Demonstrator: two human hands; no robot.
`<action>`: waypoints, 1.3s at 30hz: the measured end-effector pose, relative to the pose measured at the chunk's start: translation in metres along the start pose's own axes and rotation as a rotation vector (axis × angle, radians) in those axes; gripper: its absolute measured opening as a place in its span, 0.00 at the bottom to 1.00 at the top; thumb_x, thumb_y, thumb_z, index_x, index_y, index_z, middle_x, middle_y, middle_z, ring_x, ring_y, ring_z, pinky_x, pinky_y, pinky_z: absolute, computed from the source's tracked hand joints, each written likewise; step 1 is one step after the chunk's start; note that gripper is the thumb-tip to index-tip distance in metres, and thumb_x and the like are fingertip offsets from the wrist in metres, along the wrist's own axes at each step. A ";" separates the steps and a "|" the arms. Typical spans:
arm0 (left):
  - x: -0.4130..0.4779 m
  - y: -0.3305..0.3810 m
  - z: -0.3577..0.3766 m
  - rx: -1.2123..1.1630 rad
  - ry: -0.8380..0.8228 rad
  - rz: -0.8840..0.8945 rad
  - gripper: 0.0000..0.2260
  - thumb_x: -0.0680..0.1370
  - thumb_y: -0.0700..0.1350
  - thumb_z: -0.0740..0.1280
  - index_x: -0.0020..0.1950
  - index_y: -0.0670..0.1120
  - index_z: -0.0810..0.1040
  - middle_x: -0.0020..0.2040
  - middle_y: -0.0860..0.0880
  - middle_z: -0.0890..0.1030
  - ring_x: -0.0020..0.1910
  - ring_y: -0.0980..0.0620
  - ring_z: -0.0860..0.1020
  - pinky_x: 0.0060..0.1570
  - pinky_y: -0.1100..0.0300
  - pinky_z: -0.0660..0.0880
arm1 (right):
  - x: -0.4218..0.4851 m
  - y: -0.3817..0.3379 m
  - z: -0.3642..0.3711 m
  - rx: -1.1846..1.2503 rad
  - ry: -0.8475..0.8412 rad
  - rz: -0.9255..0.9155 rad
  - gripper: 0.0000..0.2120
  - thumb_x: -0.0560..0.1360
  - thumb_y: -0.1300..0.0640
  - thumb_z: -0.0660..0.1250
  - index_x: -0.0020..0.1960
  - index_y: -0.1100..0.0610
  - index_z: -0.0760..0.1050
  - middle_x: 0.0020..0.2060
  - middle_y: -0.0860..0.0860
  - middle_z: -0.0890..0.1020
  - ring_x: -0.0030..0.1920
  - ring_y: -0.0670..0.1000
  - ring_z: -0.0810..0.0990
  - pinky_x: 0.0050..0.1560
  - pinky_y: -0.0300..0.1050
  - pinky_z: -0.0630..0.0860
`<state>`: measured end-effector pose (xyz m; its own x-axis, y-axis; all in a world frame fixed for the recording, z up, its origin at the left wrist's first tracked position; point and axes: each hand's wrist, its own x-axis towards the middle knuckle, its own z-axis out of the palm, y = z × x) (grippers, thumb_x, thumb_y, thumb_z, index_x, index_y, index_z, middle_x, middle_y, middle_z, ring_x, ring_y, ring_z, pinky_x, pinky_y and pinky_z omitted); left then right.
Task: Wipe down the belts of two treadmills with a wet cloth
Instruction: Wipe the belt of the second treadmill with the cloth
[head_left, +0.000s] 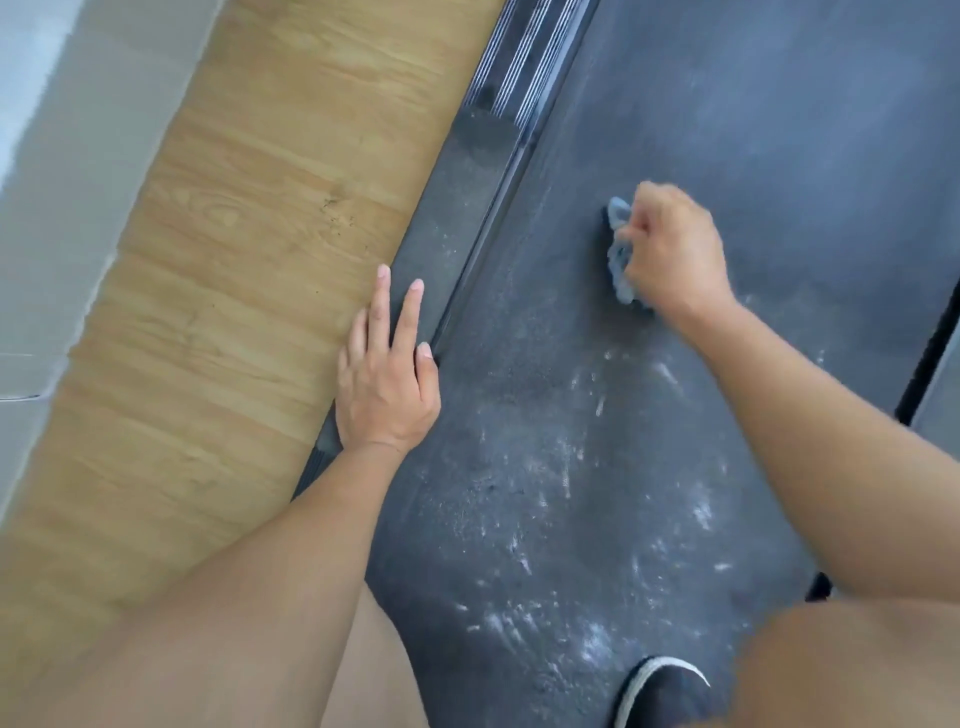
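Down near the person's body, a dark shoe (660, 691) with a white edge stands on the belt (753, 130), well behind the right hand (670, 249). A bare knee sits just beside the shoe. Nothing lies on the belt between the two hands.

The left hand (387, 374) lies flat and open, with straight fingers, on the dark side rail (441, 223). Its thumb rests by the groove where the rail meets the belt. Further up the rail from those fingers is a strip with thin ridges (524, 62).

The right hand is curled tight around a small blue-grey cloth (621, 260). The cloth is bunched up and pressed on the belt, and it sticks out on the thumb side of the hand.

The belt is dark grey and rough. White dusty marks (571, 467) are spread over it behind the right hand, toward the shoe. Ahead of that hand the belt looks smoother and cleaner.

Past the left hand, away from the belt, is a light wooden floor (234, 260) with a few dark specks. Beyond the floor is a pale grey wall (52, 156).
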<state>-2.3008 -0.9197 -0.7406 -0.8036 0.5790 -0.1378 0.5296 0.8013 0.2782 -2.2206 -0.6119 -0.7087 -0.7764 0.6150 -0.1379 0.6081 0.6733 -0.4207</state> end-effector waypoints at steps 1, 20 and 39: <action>-0.001 0.000 0.000 -0.002 -0.001 -0.009 0.30 0.84 0.50 0.55 0.87 0.54 0.55 0.88 0.50 0.50 0.77 0.39 0.67 0.69 0.42 0.71 | 0.030 0.007 -0.011 -0.007 0.037 0.073 0.04 0.75 0.62 0.62 0.43 0.56 0.69 0.43 0.53 0.74 0.43 0.61 0.76 0.36 0.47 0.64; -0.003 -0.004 0.003 0.017 0.019 0.034 0.28 0.85 0.49 0.55 0.87 0.52 0.58 0.88 0.49 0.51 0.75 0.37 0.69 0.68 0.39 0.72 | 0.049 0.049 -0.032 -0.027 0.023 0.187 0.02 0.75 0.62 0.62 0.47 0.58 0.70 0.44 0.57 0.75 0.46 0.64 0.78 0.39 0.48 0.68; -0.003 0.000 0.002 -0.006 0.015 0.010 0.29 0.84 0.53 0.56 0.86 0.54 0.57 0.88 0.50 0.50 0.74 0.36 0.69 0.68 0.36 0.72 | 0.015 0.051 -0.027 -0.053 0.046 0.239 0.04 0.74 0.63 0.59 0.47 0.55 0.66 0.45 0.55 0.72 0.42 0.61 0.73 0.38 0.47 0.61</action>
<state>-2.2975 -0.9214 -0.7425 -0.8023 0.5847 -0.1204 0.5362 0.7945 0.2851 -2.1969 -0.5568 -0.7083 -0.6015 0.7767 -0.1869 0.7827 0.5261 -0.3326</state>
